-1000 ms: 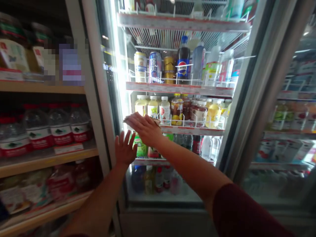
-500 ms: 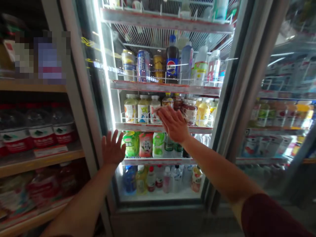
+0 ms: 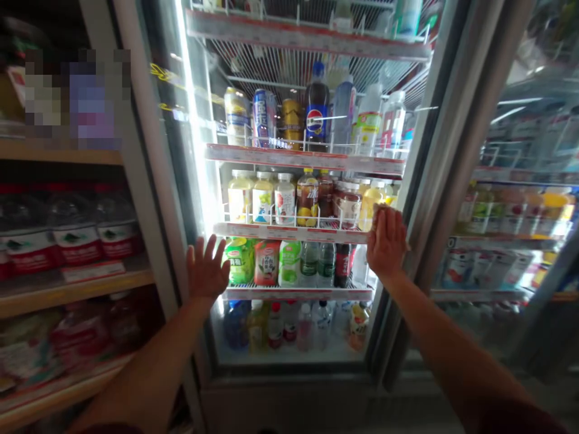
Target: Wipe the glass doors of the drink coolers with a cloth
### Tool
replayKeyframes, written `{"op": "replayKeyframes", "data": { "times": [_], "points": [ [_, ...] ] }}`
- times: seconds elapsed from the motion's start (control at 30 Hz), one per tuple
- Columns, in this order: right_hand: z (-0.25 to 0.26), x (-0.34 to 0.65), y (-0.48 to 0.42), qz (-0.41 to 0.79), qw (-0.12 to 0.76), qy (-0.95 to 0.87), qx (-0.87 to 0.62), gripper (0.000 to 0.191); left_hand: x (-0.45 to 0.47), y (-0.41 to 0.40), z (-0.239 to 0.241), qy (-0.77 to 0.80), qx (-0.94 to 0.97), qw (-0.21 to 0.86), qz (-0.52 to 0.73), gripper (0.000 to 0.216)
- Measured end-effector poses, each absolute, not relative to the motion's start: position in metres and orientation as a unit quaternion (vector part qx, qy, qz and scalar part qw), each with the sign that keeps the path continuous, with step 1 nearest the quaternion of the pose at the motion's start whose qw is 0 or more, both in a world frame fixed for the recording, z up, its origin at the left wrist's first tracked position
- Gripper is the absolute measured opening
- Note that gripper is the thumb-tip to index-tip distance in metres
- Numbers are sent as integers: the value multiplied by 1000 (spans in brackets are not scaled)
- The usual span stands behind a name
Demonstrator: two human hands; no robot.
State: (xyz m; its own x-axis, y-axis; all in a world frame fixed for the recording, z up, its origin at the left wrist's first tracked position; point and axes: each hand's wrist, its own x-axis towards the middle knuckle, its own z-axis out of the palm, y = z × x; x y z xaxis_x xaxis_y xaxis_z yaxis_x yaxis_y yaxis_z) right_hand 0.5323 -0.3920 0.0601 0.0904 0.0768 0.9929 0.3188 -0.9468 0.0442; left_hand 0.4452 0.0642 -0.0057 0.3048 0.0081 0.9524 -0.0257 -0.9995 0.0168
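I face the glass door [image 3: 181,181] of a lit drinks cooler. My left hand [image 3: 205,271] rests flat on the glass near its left edge, fingers spread, level with the green bottles [image 3: 239,260]. At the door's right edge my right hand [image 3: 385,241] presses flat on the glass with its fingers stretched upward, over the end of the juice bottle shelf [image 3: 289,232]. A thin pale edge shows at its fingertips; whether a cloth lies under the palm I cannot tell.
Cans and a cola bottle [image 3: 316,111] fill the shelf above, small bottles [image 3: 294,322] the bottom. Wooden shelves with water bottles [image 3: 72,241] stand to the left. A second cooler door [image 3: 520,211] is to the right, past the grey door frame [image 3: 452,150].
My right hand slid rightward across the glass from its left part to the right edge; the pale cloth seen under it earlier is hardly visible now. The left hand stayed put.
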Motion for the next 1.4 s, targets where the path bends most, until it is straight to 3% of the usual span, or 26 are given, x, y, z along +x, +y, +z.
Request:
{"op": "replayKeyframes", "data": {
  "times": [0.1,0.2,0.27,0.57,0.7,0.9,1.17,1.4],
  "points": [
    [-30,522,-405,-648,103,-120,-745,73,446,65,-6,-7,807,9,591,54],
    [-119,507,-418,-592,1,-228,-773,73,448,67,-7,-4,806,14,591,55],
    [-145,501,-426,-551,-41,-300,-777,66,450,69,-8,-8,804,17,595,56],
    [-79,503,-364,-528,-30,-375,-761,49,452,69,-11,-21,795,11,607,55],
    [-81,491,-320,-485,-51,-473,-734,52,451,69,-12,-42,781,-22,622,55],
    [-59,483,-253,-457,7,-466,-758,65,451,69,-12,-41,781,-9,623,54],
    [-83,470,-170,-218,-28,-631,-744,79,449,69,-11,-57,776,-21,628,54],
    [-153,465,-107,-204,-23,-690,-694,52,447,69,-13,-49,796,3,604,56]
  ]
}}
